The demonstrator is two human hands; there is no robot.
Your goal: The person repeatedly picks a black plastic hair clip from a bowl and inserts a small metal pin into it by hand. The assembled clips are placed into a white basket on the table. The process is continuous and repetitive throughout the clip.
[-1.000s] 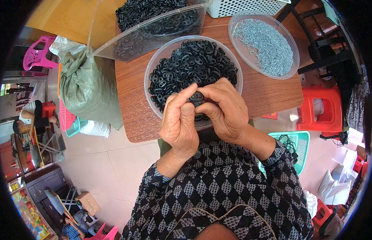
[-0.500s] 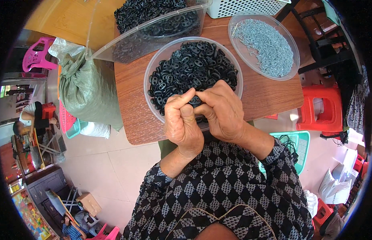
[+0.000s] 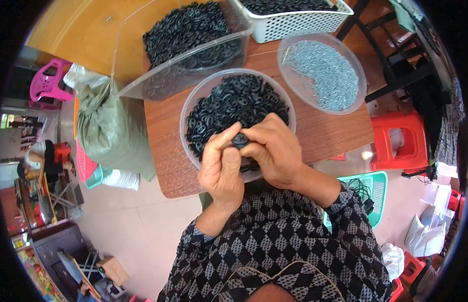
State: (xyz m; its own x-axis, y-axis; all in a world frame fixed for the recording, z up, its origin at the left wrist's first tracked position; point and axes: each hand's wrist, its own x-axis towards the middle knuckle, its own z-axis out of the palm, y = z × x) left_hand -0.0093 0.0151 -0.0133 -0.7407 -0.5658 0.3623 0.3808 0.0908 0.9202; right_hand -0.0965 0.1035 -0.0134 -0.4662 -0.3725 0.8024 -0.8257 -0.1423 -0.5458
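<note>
Hands (image 3: 249,161) lower, gripping black ring (image 3: 240,139).

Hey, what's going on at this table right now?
A person in a checked shirt holds a small black plastic part between both hands, the left hand and right hand pinching it together over a round clear bowl full of similar black parts. Another bowl of small grey metal pieces sits on the wooden table to the right, untouched.

Left hand (image 3: 221,168) and right hand (image 3: 274,151) fingertip to fingertip, pinching.
</note>
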